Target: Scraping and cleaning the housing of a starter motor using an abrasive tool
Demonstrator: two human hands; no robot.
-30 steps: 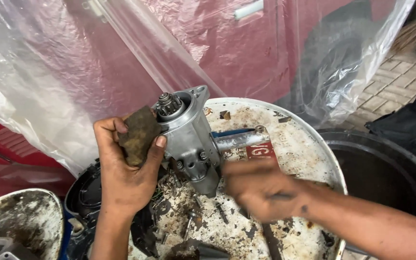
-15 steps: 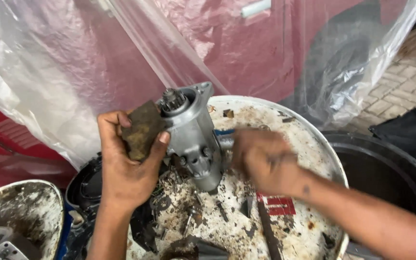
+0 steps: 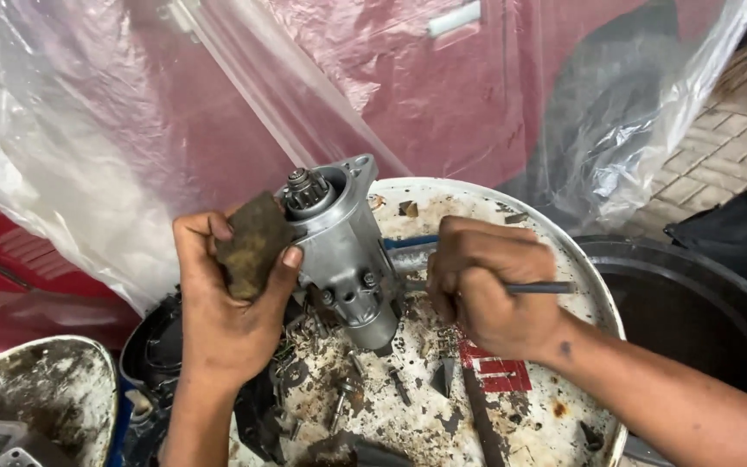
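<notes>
Lower edge of frame: small screws, dark metal scraps [image 3: 444,377] and grime lie scattered over a round, dirty white drum lid [image 3: 564,251]. A red label patch [image 3: 496,370] sits on the lid just below the right wrist.

Centre: left hand [image 3: 226,303] is closed around a brown, grimy pad [image 3: 251,244], thumb over its right edge, pad pressed against the side of a grey starter motor housing [image 3: 349,251]. The housing stands tilted on the lid, its pinion gear [image 3: 303,183] uppermost, at upper centre.

Right hand [image 3: 486,285], just right of the housing, is fisted on a thin dark tool shaft [image 3: 539,287] that sticks out toward the right; the tool's tip is hidden. A blue-handled tool [image 3: 408,244] lies between hand and housing.

Lower left: a second soiled white lid [image 3: 36,389]. Right: black tub [image 3: 693,303], its rim close to the drum lid.

Far: clear plastic sheeting [image 3: 88,130] over a red panel fills the upper frame; paving bricks [image 3: 719,156] upper right.
</notes>
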